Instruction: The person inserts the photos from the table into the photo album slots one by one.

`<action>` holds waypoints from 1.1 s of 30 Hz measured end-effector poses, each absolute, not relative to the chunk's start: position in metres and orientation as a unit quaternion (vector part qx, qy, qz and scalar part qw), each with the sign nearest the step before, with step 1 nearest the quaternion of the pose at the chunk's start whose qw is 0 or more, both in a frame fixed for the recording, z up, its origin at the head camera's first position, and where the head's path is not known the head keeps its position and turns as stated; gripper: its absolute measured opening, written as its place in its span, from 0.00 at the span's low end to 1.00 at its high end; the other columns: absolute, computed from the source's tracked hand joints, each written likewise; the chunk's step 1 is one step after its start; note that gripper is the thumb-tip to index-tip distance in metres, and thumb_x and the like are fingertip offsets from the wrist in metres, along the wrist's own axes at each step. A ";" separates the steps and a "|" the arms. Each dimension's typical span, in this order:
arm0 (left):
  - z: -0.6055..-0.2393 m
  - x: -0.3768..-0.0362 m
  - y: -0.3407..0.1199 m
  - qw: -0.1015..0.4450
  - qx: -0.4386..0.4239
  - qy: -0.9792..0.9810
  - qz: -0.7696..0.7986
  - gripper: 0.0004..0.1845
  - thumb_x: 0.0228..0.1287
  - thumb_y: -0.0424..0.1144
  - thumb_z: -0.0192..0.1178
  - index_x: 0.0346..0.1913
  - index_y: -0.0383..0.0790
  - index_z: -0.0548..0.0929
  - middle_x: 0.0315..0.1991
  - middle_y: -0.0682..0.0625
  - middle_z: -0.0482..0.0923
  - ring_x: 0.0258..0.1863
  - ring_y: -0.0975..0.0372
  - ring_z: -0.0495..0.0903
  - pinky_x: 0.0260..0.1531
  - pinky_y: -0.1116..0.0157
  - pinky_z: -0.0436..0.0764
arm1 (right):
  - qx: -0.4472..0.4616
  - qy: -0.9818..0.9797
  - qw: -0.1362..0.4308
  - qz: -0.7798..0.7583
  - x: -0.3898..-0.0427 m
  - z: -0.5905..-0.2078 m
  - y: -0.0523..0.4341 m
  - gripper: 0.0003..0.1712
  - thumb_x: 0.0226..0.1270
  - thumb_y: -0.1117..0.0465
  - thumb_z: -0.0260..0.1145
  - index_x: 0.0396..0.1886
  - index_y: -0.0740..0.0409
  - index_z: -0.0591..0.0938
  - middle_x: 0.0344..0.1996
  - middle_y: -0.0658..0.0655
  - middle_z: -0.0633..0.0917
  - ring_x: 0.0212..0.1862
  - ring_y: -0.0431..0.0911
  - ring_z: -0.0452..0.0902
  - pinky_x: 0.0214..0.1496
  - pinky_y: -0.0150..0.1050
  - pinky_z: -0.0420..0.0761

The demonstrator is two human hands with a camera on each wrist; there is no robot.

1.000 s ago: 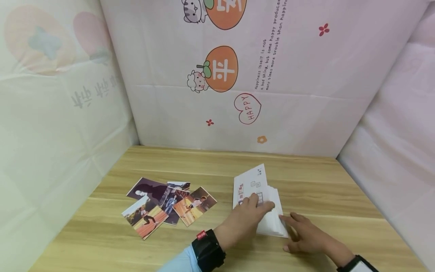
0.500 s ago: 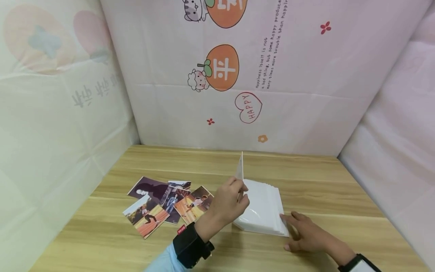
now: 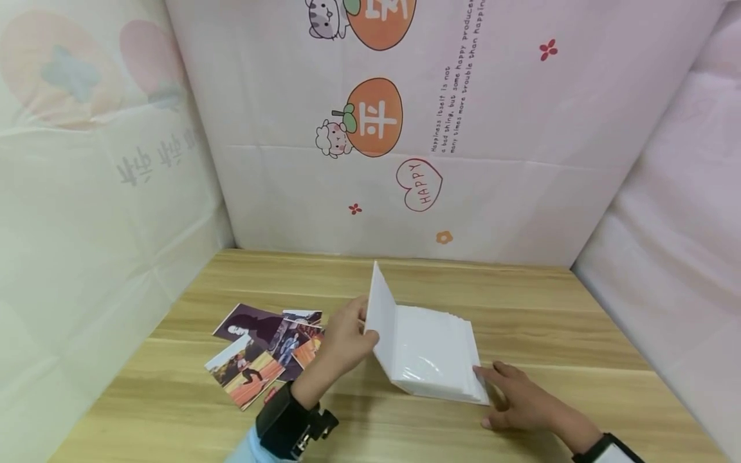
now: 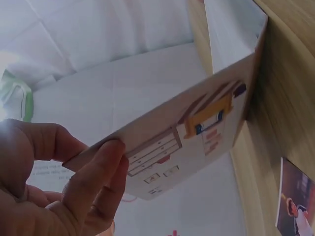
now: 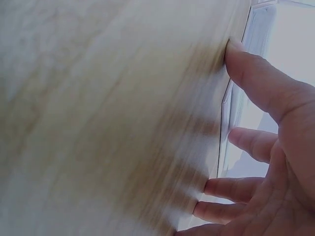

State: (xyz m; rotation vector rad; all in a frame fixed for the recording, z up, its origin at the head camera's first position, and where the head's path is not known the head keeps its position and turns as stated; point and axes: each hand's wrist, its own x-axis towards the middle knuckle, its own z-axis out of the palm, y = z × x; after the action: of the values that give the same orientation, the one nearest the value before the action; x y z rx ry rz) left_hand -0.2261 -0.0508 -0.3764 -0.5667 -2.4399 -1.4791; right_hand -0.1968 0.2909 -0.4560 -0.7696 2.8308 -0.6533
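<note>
The right hand [image 3: 521, 402] lies flat on the wooden desk [image 3: 550, 321], its fingers [image 5: 256, 73] straight and released, their tips touching the near right corner of the white photo album [image 3: 434, 357]. The left hand [image 3: 341, 341] pinches the album's front cover [image 4: 197, 132] between thumb and fingers, holding it raised nearly upright over the clear sleeves. Just left of those fingers, loose photographs [image 3: 260, 354] lie overlapping on the desk.
</note>
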 end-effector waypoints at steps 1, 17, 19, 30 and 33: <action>-0.378 -0.228 -0.057 0.101 -0.188 -0.832 -0.513 0.27 0.42 0.22 0.55 0.53 0.26 0.74 0.29 0.44 0.77 0.23 0.58 0.79 0.17 0.68 0.77 | -0.255 0.940 0.068 -0.218 -0.197 -0.456 0.291 0.50 0.45 0.40 0.72 0.64 0.64 0.68 0.57 0.83 0.60 0.56 0.78 0.56 0.47 0.71 0.63; -0.403 -0.226 -0.099 -0.052 -0.102 -0.831 -0.545 0.33 0.44 0.19 0.59 0.59 0.20 0.66 0.30 0.41 0.67 0.13 0.60 0.76 0.17 0.60 0.80 | -0.239 0.945 0.073 -0.212 -0.195 -0.453 0.289 0.57 0.47 0.39 0.71 0.67 0.70 0.59 0.57 0.80 0.63 0.56 0.74 0.60 0.51 0.67 0.63; -0.410 -0.224 -0.100 -0.063 -0.102 -0.836 -0.535 0.33 0.45 0.20 0.61 0.59 0.20 0.66 0.30 0.42 0.67 0.11 0.59 0.76 0.16 0.58 0.79 | -0.241 0.945 0.072 -0.208 -0.195 -0.452 0.287 0.58 0.47 0.40 0.71 0.67 0.71 0.57 0.56 0.80 0.64 0.56 0.73 0.61 0.52 0.66 0.63; -0.435 -0.223 -0.101 -0.089 -0.146 -0.865 -0.471 0.25 0.46 0.23 0.63 0.51 0.21 0.70 0.22 0.47 0.71 0.09 0.59 0.75 0.10 0.63 0.76 | -0.243 0.947 0.074 -0.197 -0.192 -0.449 0.289 0.55 0.47 0.43 0.73 0.65 0.71 0.61 0.55 0.82 0.64 0.54 0.73 0.62 0.50 0.65 0.65; -0.441 -0.223 -0.098 -0.090 -0.155 -0.877 -0.446 0.14 0.45 0.23 0.62 0.37 0.27 0.71 0.19 0.48 0.69 0.07 0.62 0.73 0.08 0.65 0.74 | -0.242 0.947 0.078 -0.195 -0.191 -0.448 0.289 0.55 0.47 0.43 0.73 0.65 0.72 0.61 0.55 0.81 0.65 0.54 0.72 0.63 0.50 0.65 0.66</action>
State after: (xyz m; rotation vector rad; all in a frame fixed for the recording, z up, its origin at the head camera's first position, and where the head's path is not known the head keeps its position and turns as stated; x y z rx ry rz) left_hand -0.2234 -0.0979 -0.4414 -0.5182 -2.9248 -1.4874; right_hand -0.1912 0.2893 -0.4485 -0.7249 2.8363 -0.5833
